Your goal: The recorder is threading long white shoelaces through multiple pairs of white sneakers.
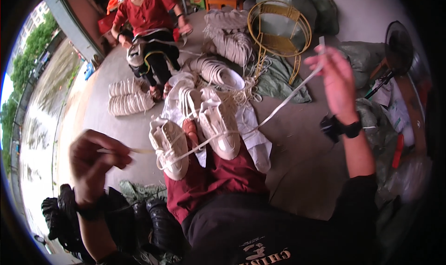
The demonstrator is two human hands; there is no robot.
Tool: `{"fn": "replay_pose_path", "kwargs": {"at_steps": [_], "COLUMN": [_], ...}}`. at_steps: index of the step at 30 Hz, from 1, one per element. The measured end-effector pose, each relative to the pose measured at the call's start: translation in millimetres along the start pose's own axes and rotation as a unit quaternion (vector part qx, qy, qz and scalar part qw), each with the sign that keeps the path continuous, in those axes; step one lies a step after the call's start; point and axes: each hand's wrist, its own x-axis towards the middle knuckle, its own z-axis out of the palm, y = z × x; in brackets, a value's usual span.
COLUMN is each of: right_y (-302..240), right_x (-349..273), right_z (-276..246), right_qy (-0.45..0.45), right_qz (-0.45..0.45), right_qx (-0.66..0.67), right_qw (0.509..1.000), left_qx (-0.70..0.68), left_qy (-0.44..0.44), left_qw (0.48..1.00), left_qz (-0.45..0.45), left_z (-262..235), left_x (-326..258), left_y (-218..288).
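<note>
Lace (293, 94) pinched in both hands (96, 160) (337, 81), spread apart, crosses the right shoe (225, 143), which I judge hard pulling could tip.

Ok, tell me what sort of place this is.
Likely a small, informal shoe workshop: two white sneakers on the person's knees, stacked pale footwear on the floor, and bulky sacks beyond.

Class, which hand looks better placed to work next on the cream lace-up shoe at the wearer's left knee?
Left, probably: the left hand appears nearer the shoe, while the right hand is raised farther off, holding a flat white lace out sideways.
</note>
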Motion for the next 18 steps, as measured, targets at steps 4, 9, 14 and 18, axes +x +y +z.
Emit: {"fn": "replay_pose_path", "kwargs": {"at_steps": [4, 9, 14, 18], "right_y": [-19.8, -15.7, -12.4, -12.6], "right_x": [-18.0, -42.5, -47.2, -45.2], "right_z": [60.4, 97.8, 117.6, 123.1], "right_qy": [-0.109, -0.151, -0.144, -0.140], "right_qz": [0.051, 0.090, 0.081, 0.048], "right_qx": [0.070, 0.101, 0.097, 0.107], "right_qw": [0.990, 0.979, 0.981, 0.983], "left_qx": [-0.128, -0.218, -0.176, -0.202], "left_qy": [-0.108, -0.149, -0.056, -0.016], "left_qw": [0.986, 0.964, 0.981, 0.976], "left_qz": [-0.022, -0.022, -0.062, -0.073], "left_z": [65.9, 126.3, 147.7, 150.2], "left_x": [25.2, 54.1, 71.9, 73.9], "left_y": [5.8, -20.6, -37.2, -51.4]}}
